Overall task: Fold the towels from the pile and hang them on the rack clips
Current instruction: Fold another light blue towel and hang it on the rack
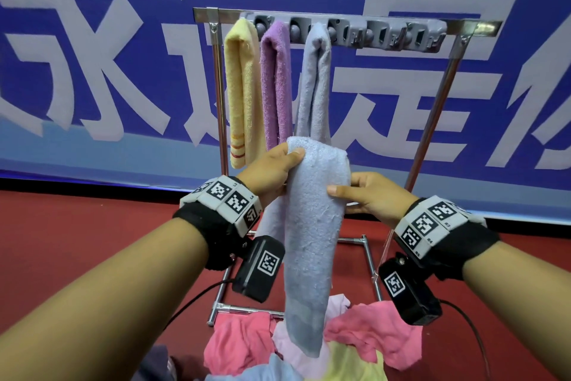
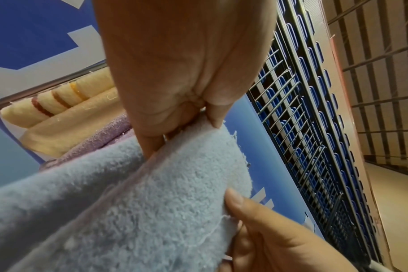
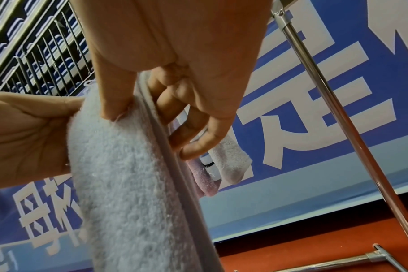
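Head view, nearest first. Pile of loose towels point(image 1: 370, 331) at 6 o'clock on the red floor point(image 1: 77, 241): pink, pale yellow and light blue pieces, bunched against the rack's base bar.

Above the pile, at frame centre, a folded light-blue towel point(image 1: 312, 226) hangs lengthwise, its lower end dangling over the pile. Left hand point(image 1: 272, 170) at 9 o'clock of the fold grips its top corner, thumb across the front, fingers curled behind. Right hand point(image 1: 370, 192) at 3 o'clock pinches the opposite edge, thumb on the front; the right wrist view shows the fingers point(image 3: 186, 117) curled behind the cloth. Both wrists carry marker bands and black camera boxes.

Beyond the hands, the metal rack point(image 1: 432, 109) stands upright. Its grey clip strip point(image 1: 386, 34) runs along the top bar at 12 o'clock. Three towels hang from the clips at the strip's left end, side by side: yellow towel point(image 1: 241, 87) with stripes near its bottom, purple towel point(image 1: 275, 78), grey-lavender towel point(image 1: 315, 81). Clips toward 1–2 o'clock hold nothing.

Farthest: blue banner point(image 1: 92, 41) with large white characters.
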A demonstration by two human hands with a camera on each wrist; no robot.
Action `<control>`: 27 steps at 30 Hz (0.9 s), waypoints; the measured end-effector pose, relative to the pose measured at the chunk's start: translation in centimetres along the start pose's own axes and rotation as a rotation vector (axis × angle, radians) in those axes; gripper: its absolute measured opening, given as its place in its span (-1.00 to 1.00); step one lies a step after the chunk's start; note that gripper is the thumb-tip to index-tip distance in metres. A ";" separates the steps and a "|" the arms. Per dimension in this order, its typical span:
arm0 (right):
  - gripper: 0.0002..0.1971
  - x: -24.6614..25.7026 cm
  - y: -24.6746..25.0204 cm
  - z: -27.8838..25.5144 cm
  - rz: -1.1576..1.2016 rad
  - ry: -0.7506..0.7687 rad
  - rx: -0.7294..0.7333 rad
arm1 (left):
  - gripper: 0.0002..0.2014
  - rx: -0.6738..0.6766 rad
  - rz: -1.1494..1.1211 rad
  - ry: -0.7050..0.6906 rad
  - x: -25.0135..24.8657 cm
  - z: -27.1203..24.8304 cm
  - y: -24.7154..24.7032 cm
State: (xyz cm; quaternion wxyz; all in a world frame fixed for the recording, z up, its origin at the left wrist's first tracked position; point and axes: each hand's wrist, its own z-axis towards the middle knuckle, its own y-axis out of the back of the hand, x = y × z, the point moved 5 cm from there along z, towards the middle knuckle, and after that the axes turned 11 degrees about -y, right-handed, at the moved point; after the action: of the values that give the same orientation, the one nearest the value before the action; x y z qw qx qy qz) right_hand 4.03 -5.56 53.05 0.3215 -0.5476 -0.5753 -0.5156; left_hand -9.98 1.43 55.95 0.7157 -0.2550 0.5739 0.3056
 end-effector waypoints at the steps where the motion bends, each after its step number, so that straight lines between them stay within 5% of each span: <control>1: -0.87 0.0 0.0 0.0 0.005 0.017 -0.003 | -0.71 -0.009 0.013 0.004 0.1 0.1 0.3; 8: -0.83 1.1 0.0 0.2 -0.002 0.069 -0.034 | -0.69 -0.058 0.180 0.133 1.2 -1.1 2.1; 11: -0.81 1.6 0.5 0.5 0.001 0.014 -0.067 | -0.47 0.054 0.492 0.289 1.3 -2.2 3.1; 13: -0.80 2.1 0.6 0.4 -0.029 -0.031 -0.084 | -0.50 0.090 0.653 0.294 1.2 -2.1 4.2; 15: -0.70 2.4 0.9 0.3 -0.037 -0.075 -0.092 | -0.64 0.074 0.636 0.219 0.8 -1.5 4.7; 18: -0.89 2.8 1.4 0.1 -0.041 -0.112 -0.093 | -0.75 0.084 0.519 0.124 -0.1 -0.5 3.1; 27: -0.81 2.6 3.1 -0.9 -0.146 -0.156 -0.071 | -0.67 0.264 0.319 -0.001 0.0 1.2 -4.5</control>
State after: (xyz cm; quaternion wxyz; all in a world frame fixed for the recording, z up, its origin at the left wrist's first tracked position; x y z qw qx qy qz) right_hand 6.36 -6.07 56.48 0.2174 -0.5538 -0.6183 -0.5136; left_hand -5.94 -0.77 56.23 0.6859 -0.0646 0.6417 0.3372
